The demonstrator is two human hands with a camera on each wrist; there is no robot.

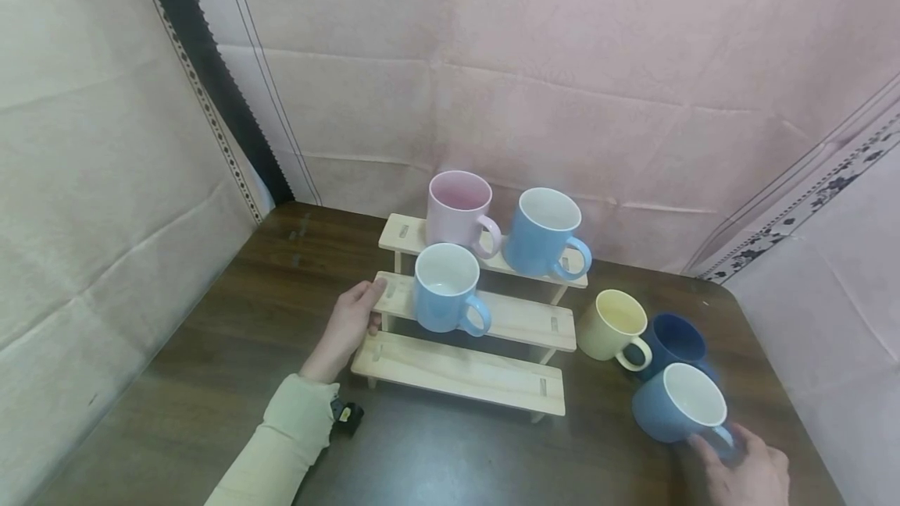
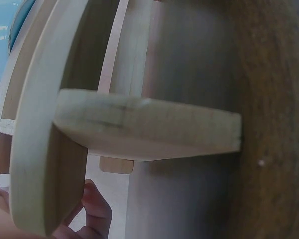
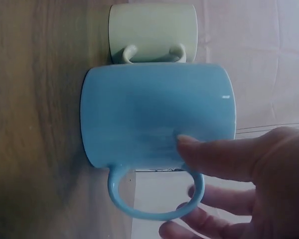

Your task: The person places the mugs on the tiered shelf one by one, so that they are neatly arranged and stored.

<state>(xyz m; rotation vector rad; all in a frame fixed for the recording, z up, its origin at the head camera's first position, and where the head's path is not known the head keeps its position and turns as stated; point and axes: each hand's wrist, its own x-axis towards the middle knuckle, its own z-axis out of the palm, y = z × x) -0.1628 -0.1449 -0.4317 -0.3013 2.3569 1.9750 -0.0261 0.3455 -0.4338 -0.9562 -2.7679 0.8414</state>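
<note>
A three-tier wooden display rack [image 1: 457, 369] stands on the table, its left end held by my left hand [image 1: 349, 322] at the middle tier. In the left wrist view, curled fingers [image 2: 97, 204] show beyond the rack's board end. My right hand [image 1: 752, 471] is at the handle of a light blue mug [image 1: 668, 408], white inside. In the right wrist view the thumb [image 3: 209, 154] lies against the mug's side and the other fingers reach behind its handle [image 3: 154, 215]. On the rack's top tier are a pink mug [image 1: 450, 213] and a light blue mug [image 1: 530, 244]; another light blue mug [image 1: 439, 303] sits on the middle tier.
Right of the rack stand a pale yellow mug [image 1: 601, 330] and a dark blue mug [image 1: 675, 338], the latter partly behind the mug at my right hand. Pale cloth [image 1: 534, 100] hangs behind and on both sides of the dark wooden table [image 1: 232, 365].
</note>
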